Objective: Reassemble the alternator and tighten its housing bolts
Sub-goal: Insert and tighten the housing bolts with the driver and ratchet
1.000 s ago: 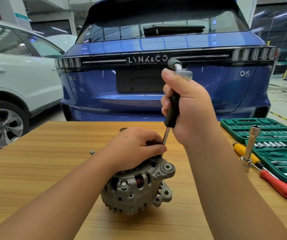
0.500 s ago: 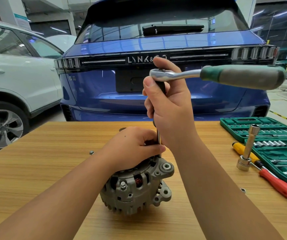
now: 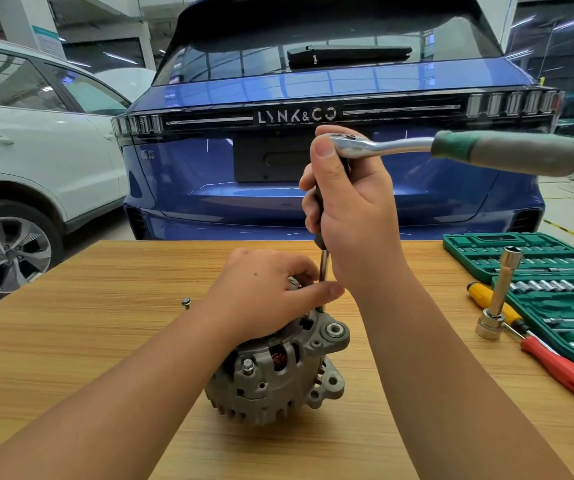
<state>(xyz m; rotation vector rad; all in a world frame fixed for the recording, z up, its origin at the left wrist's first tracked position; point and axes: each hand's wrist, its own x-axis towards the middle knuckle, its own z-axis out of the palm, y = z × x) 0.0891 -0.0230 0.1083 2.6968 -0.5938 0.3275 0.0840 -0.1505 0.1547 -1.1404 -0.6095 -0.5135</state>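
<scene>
A grey alternator (image 3: 275, 372) stands on the wooden table (image 3: 105, 323). My left hand (image 3: 264, 292) lies over its top, fingers curled on the housing and thumb against a thin steel extension bar (image 3: 323, 268). My right hand (image 3: 351, 209) grips the bar's black upper part just under the ratchet head. The ratchet (image 3: 451, 150) sits on top of the bar, its green and grey handle pointing right. The bar's lower end, at the housing, is hidden behind my left thumb.
A loose bolt (image 3: 186, 302) lies left of the alternator. A green socket case (image 3: 548, 285) sits at the right with an upright socket extension (image 3: 500, 292), a yellow-handled tool (image 3: 486, 296) and a red-handled screwdriver (image 3: 559, 368). A blue car (image 3: 313, 98) and a white car (image 3: 36, 150) stand beyond the table.
The ratchet handle swung from pointing away to pointing right, and the tool now stands more upright. My left hand and the alternator stayed put.
</scene>
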